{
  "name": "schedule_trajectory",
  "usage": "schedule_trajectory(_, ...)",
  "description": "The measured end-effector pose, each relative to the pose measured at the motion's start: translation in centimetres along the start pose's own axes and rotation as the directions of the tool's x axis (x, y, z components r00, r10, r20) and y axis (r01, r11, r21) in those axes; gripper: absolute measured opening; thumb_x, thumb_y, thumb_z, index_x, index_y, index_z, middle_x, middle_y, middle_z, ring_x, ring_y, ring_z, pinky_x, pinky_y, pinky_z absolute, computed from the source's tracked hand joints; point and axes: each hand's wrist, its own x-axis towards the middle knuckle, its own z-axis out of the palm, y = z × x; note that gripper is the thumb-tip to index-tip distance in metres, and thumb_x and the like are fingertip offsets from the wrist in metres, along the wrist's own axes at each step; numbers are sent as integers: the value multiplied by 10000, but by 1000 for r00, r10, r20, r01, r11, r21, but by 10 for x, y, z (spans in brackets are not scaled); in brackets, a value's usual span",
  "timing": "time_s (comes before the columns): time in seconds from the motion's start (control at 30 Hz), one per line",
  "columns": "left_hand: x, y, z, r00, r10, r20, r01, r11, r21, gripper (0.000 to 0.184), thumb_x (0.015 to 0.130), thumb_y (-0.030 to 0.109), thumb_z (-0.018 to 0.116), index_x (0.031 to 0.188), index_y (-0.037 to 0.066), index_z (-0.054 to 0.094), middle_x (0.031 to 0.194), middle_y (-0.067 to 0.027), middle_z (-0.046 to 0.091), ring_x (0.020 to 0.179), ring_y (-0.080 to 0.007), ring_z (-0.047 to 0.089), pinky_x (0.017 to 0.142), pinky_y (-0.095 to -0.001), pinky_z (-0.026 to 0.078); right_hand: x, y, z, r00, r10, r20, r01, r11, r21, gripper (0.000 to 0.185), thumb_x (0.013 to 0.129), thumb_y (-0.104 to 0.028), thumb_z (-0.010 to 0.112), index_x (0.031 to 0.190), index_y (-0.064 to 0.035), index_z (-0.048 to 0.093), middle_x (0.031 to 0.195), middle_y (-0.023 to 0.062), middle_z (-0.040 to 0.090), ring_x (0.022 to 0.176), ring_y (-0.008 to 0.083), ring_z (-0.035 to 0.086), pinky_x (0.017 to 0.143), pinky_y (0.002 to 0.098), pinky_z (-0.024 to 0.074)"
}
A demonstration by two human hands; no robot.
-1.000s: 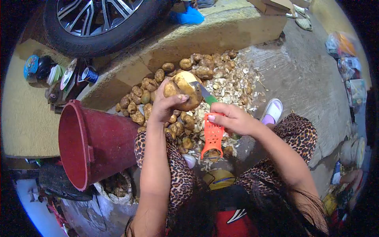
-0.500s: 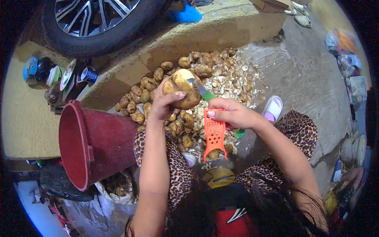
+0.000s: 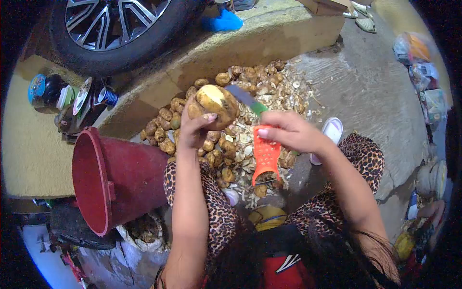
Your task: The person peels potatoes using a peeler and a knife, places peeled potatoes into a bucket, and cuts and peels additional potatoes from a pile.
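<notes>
Fingers, left hand (image 3: 192,129): curled round a large potato (image 3: 227,111), thumb on the near side. Fingers, right hand (image 3: 291,132): wrapped on the green handle of a knife (image 3: 245,98), with an orange peeler (image 3: 266,154) held in the same grip.

Concrete ledge (image 3: 269,38): yellowish, running across behind the heap.
Wheel (image 3: 120,60): black tyre, spoked rim, at upper left by the ledge.
Bucket (image 3: 132,168): dark red, beside the left forearm, mouth towards the left of the view.
Potato heap (image 3: 163,115): brown, on the ground at the foot of the ledge.
Peelings (image 3: 296,91): pale, scattered to the right of the heap.
White shoe (image 3: 332,130): on the floor, beyond the right wrist.
Large potato: raised above the heap, skin partly off, pale flesh on top.
Orange peeler: perforated, hanging below the right hand.
Knife: tip at the large potato's upper edge; contact cannot be told.
</notes>
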Motion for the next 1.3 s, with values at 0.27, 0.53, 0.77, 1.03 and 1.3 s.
schedule_trajectory(0.27,-3,-13,12,985,11,-170,-18,999,-40,555,676,84,652,1175,-10,426,1052,-121,567,934,-228,597,857,-374,491,6,2,35,980,-53,-193,-56,853,-519,156,846,-255,500,850,-101,530,686,160,557,643,334,593,545,452,470)
schedule_trajectory(0.53,-1,-29,12,964,-20,-266,-3,997,-83,419,740,90,618,1123,1,474,992,-107,584,904,-221,603,785,-383,524,9,12,51,970,24,-241,-166,790,-590,134,817,-211,509,929,-139,526,750,167,556,620,346,598,516,455,482)
schedule_trajectory(0.77,-1,-26,19,965,-46,-258,9,990,-143,439,734,93,618,1135,3,461,1005,-110,578,889,-223,606,740,-385,544,11,15,50,961,-9,-276,-158,803,-574,133,809,-193,514,930,-138,523,727,158,554,620,339,600,513,442,488)
schedule_trajectory(1.03,-2,-23,20,956,-78,-283,40,990,-138,464,729,90,621,1152,10,447,1003,-111,574,890,-227,603,763,-391,535,10,15,51,953,-29,-301,-150,820,-552,129,818,-203,507,926,-134,524,713,160,552,629,344,598,522,451,485)
schedule_trajectory(1.3,-4,-21,17,973,-21,-231,7,998,-62,506,687,24,661,1134,33,423,986,-99,573,880,-216,599,806,-372,505,9,21,47,983,-2,-184,-98,841,-533,169,844,-237,488,956,-115,521,690,171,549,638,362,593,538,467,476)
